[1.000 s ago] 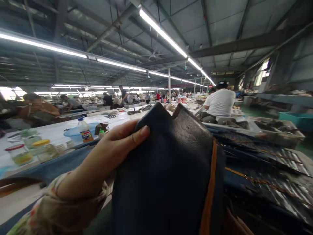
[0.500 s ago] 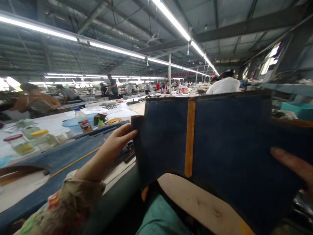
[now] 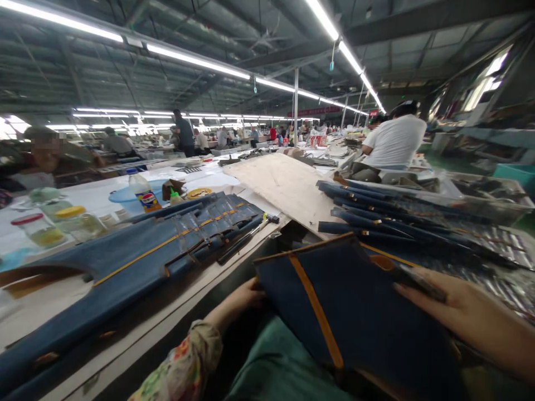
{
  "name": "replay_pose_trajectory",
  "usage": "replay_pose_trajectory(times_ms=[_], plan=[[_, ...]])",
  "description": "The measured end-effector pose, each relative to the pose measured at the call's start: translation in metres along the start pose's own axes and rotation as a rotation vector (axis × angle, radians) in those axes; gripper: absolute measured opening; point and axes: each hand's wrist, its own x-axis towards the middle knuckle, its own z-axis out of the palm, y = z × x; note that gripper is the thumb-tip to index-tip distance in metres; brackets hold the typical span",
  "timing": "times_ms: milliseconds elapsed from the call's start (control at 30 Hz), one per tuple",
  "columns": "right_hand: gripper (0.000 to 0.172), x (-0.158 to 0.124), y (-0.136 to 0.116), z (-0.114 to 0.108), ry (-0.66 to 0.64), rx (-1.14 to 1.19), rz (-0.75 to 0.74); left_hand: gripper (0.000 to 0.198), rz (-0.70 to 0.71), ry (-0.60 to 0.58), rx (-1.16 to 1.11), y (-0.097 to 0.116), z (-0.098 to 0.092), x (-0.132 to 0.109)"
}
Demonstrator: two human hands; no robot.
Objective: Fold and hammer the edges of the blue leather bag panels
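Head view, left to right. Blurred person (image 3: pixel 45 150) seated at far left, across the white counter (image 3: pixel 94 195). Red-lidded jar (image 3: pixel 39 231) and yellow-lidded jar (image 3: pixel 79 224) stand near each other on it, yellowish contents in the red-lidded one. Long blue piece (image 3: pixel 125 245) lies in front of the jars, thin orange line along it, shiny clear strips toward its right end. Blue-capped bottle (image 3: pixel 142 192) upright, orange liquid low inside, light-blue basin (image 3: pixel 119 193) right behind it. Small green-topped bottle (image 3: pixel 175 196) just right of that.

Floral sleeve (image 3: pixel 184 362) at bottom, leading to left hand (image 3: pixel 240 298): grip closed on the left edge of the blue panel (image 3: pixel 317 301), fingertips partly hidden by it. Teal cloth (image 3: pixel 284 362) over the lap, below the panel. Panel is tilted, held up in front of the body at the near edge of the counter, orange strip (image 3: pixel 316 306) running slantwise down its face. Pale board (image 3: pixel 280 181) lies flat beyond it. Stack of blue pieces (image 3: pixel 371 217) fans out to the right of the board, glossy strips at the right end.

Right hand (image 3: pixel 460 306): grip pinching the panel's right part, thumb on the near face, other fingers partly out of sight. Person in white shirt (image 3: pixel 395 142) sits farther back, facing away. Turquoise bin (image 3: pixel 514 175) at far right.
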Motion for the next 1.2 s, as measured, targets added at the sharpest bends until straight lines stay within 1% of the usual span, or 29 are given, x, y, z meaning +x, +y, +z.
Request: replay_pose_trajectory(times_ms=[100, 133, 200, 267, 300, 367, 467, 533, 600, 667, 733, 800, 833, 900, 967, 1033, 1133, 1200], plan=[[0.051, -0.018, 0.038, -0.001, -0.103, -0.026, 0.023, 0.039, -0.046, -0.071, 0.019, -0.030, 0.041, 0.007], [0.053, -0.025, 0.049, -0.003, -0.081, -0.027, 0.035, 0.034, -0.052, -0.084, 0.023, -0.037, 0.052, 0.008], [0.056, -0.039, 0.065, -0.007, -0.017, -0.040, 0.066, 0.029, -0.056, -0.098, 0.030, -0.046, 0.063, 0.010], [0.055, -0.053, 0.074, -0.008, 0.017, -0.066, 0.110, 0.034, -0.050, -0.095, 0.046, -0.049, 0.063, 0.012], [0.052, -0.060, 0.077, -0.006, 0.020, -0.079, 0.127, 0.036, -0.038, -0.077, 0.060, -0.048, 0.060, 0.012], [0.047, -0.073, 0.081, 0.001, 0.001, -0.097, 0.131, 0.038, 0.014, -0.003, 0.101, -0.041, 0.050, 0.013], [0.043, -0.091, 0.086, 0.020, -0.037, -0.106, 0.059, 0.036, 0.141, 0.166, 0.169, -0.019, 0.039, 0.008], [0.041, -0.103, 0.090, 0.036, -0.038, -0.117, 0.019, 0.034, 0.306, 0.262, 0.297, 0.000, 0.044, 0.000], [0.038, -0.117, 0.093, 0.054, -0.013, -0.131, 0.005, 0.032, 0.543, 0.285, 0.503, 0.019, 0.061, -0.012], [0.035, -0.133, 0.093, 0.071, 0.061, -0.141, 0.013, 0.031, 0.775, 0.210, 0.692, 0.033, 0.088, -0.024], [0.033, -0.152, 0.091, 0.086, 0.146, -0.144, 0.019, 0.033, 0.909, 0.075, 0.789, 0.040, 0.119, -0.033], [0.031, -0.170, 0.086, 0.097, 0.206, -0.143, 0.034, 0.036, 0.980, -0.061, 0.863, 0.039, 0.148, -0.040], [0.029, -0.178, 0.083, 0.101, 0.215, -0.138, 0.039, 0.037, 1.001, -0.120, 0.899, 0.036, 0.161, -0.042], [0.027, -0.188, 0.075, 0.104, 0.220, -0.127, 0.054, 0.040, 1.039, -0.195, 0.963, 0.029, 0.181, -0.045], [0.027, -0.191, 0.069, 0.104, 0.227, -0.113, 0.063, 0.041, 1.072, -0.212, 1.012, 0.022, 0.194, -0.044], [0.026, -0.189, 0.065, 0.102, 0.238, -0.098, 0.069, 0.042, 1.100, -0.207, 1.057, 0.018, 0.201, -0.042], [0.024, -0.185, 0.063, 0.100, 0.237, -0.075, 0.068, 0.043, 1.104, -0.215, 1.118, 0.014, 0.204, -0.039], [0.023, -0.183, 0.063, 0.100, 0.238, -0.068, 0.064, 0.041, 1.104, -0.201, 1.132, 0.013, 0.204, -0.039]])
